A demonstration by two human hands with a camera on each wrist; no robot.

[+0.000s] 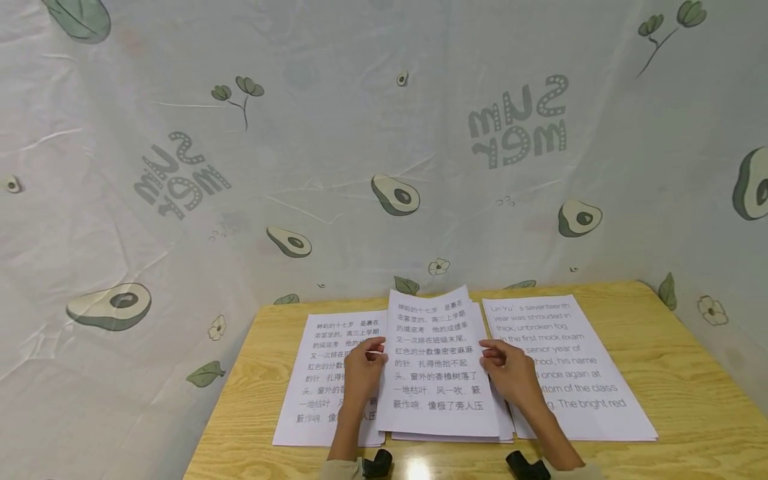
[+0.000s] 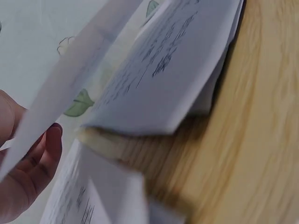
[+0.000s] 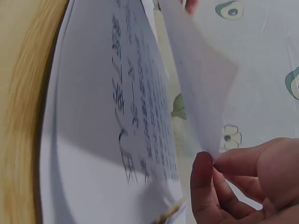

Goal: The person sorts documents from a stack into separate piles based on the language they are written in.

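A white sheet of paper printed with Chinese characters is held up over the middle pile of paper. My left hand pinches its left edge. At the opposite edge, my right hand pinches the sheet between thumb and fingers. From the left wrist, the sheet stands raised between thumb and fingers, apart from the printed pile below. In the right wrist view, the sheet bends upward from the fingertips. It hides most of the middle pile in the head view.
To the left lies another pile with Chinese text, partly behind my left forearm. Paper with English text lies on the right, partly covered by my right hand. Everything rests on a wooden table against a patterned cloth.
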